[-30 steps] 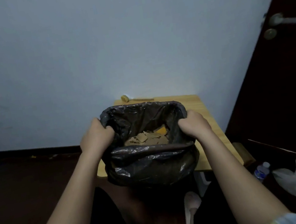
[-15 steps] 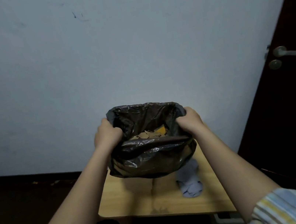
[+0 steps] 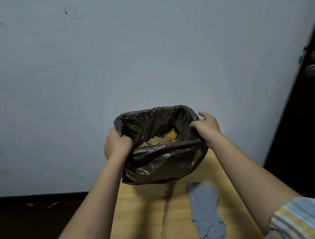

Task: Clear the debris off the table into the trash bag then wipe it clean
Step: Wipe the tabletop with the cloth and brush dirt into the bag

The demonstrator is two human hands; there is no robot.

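From the head camera, the left hand (image 3: 117, 144) and the right hand (image 3: 207, 127) each grip a side of the black trash bag (image 3: 163, 157), held up over the far end of the wooden table (image 3: 139, 221). Its mouth faces up and stretches left to right. Brown scraps (image 3: 160, 139) lie inside, so clearing looks done. Next, she likely puts the bag down and takes the blue cloth (image 3: 206, 212), lying long from far to near, to wipe the brown streak (image 3: 165, 217)
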